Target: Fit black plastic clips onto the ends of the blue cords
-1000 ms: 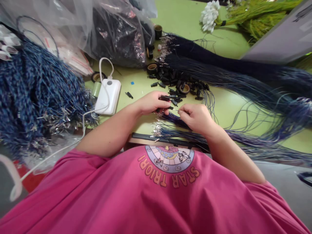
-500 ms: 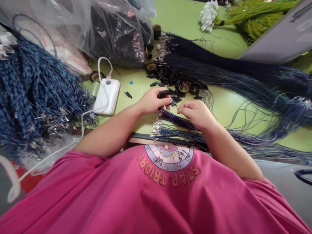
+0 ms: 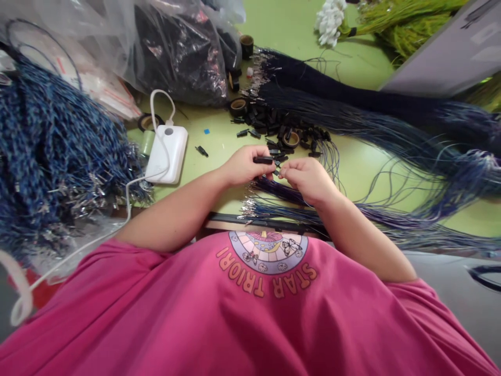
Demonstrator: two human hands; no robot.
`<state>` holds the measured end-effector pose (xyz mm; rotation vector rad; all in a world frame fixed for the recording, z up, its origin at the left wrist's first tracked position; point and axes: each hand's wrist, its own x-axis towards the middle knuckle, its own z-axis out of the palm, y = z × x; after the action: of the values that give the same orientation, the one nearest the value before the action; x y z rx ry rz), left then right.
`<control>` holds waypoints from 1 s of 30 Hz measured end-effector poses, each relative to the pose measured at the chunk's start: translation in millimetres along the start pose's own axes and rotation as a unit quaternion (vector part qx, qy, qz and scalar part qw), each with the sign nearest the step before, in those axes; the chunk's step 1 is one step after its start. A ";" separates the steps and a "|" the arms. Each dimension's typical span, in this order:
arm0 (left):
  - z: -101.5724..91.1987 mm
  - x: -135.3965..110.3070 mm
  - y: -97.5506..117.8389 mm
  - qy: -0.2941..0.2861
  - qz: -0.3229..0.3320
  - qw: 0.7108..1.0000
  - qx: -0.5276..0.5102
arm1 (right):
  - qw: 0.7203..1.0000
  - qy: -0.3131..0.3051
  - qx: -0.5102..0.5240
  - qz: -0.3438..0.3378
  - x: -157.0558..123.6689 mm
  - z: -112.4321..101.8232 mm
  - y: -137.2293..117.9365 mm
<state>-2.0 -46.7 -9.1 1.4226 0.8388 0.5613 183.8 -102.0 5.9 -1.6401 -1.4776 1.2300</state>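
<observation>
My left hand (image 3: 243, 166) is closed around black plastic connector housings (image 3: 263, 160), one of them lying across the fingers. Facing it, almost fingertip to fingertip, my right hand (image 3: 307, 177) pinches what looks like the end of a thin wire, mostly covered by the fingers. Whether that end touches a housing, I cannot tell. Beneath both hands runs a bundle of dark blue wires (image 3: 285, 191) with silvery metal terminals (image 3: 250, 206) at the left end. Just beyond the hands lies a heap of black connector housings (image 3: 270, 121).
A white power bank (image 3: 168, 155) with a cable stands left, beside a pile of blue twisted wires (image 3: 58, 151). Farther back are a plastic bag of black parts (image 3: 176, 57), tape rolls (image 3: 238, 106) and a long dark wire bundle (image 3: 332, 99). One loose housing (image 3: 202, 151) lies left.
My hands have come closer together at the fingertips. The housing in my left hand has turned slightly and shows more of its length. The whole view has shifted a little.
</observation>
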 end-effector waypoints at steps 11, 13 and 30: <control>2.2 0.3 0.8 0.054 -0.012 0.998 -0.004 | 0.997 0.025 -0.054 -0.040 -2.8 1.4 -5.6; -3.3 0.1 3.6 0.053 -0.014 0.998 -0.001 | 0.997 -0.011 -0.057 -0.044 -1.0 -7.5 -3.1; -27.8 5.0 5.1 0.006 -0.074 0.997 -0.011 | 0.927 -0.085 -0.337 -0.140 6.7 -5.8 23.2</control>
<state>-20.0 -25.0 -3.5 1.3264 0.9363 0.4661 198.2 -99.2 -14.1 -1.6597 -2.3355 0.7523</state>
